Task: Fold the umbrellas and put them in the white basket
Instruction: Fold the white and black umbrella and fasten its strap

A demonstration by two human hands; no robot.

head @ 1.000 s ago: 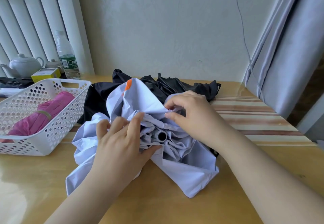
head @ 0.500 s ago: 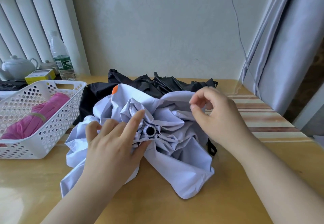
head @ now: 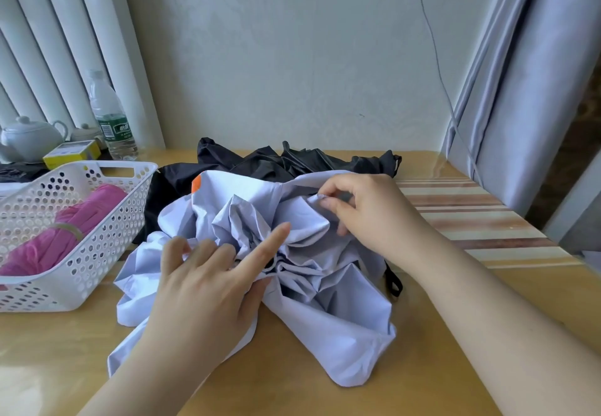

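Table (head: pixel 325 396): wood top, striped at far right, everything sits on it against the wall.

Lilac umbrella (head: pixel 328 324): centre, canopy collapsed but loose, panels splayed flat all round the hub so each pleat can be reached in turn. Not rolled or strapped yet, so not ready for the basket.

Black umbrella (head: pixel 266 163): directly behind the lilac one, far side, crumpled heap and partly under its far edge. Looks parked there out of the way, untouched.

White basket (head: pixel 107 240): left, near the lilac canopy, within easy reach for the drop. Pink umbrella (head: pixel 68 233) already inside, rolled with a band round it. My read: one of three done.

Left hand (head: pixel 208 279): rests on the fabric at the hub, index finger out straight, the rest pressing the gathered pleats down. Relaxed, not clenched; acts as an anchor so the bundle doesn't spring apart.

Right hand (head: pixel 364 210): far-right part of the canopy, thumb and fingertips pinching a fold, probably to draw that panel toward the hub.

Bottle (head: pixel 112 122), teapot (head: pixel 31 135), yellow box (head: pixel 70 153): far left behind the basket, irrelevant.
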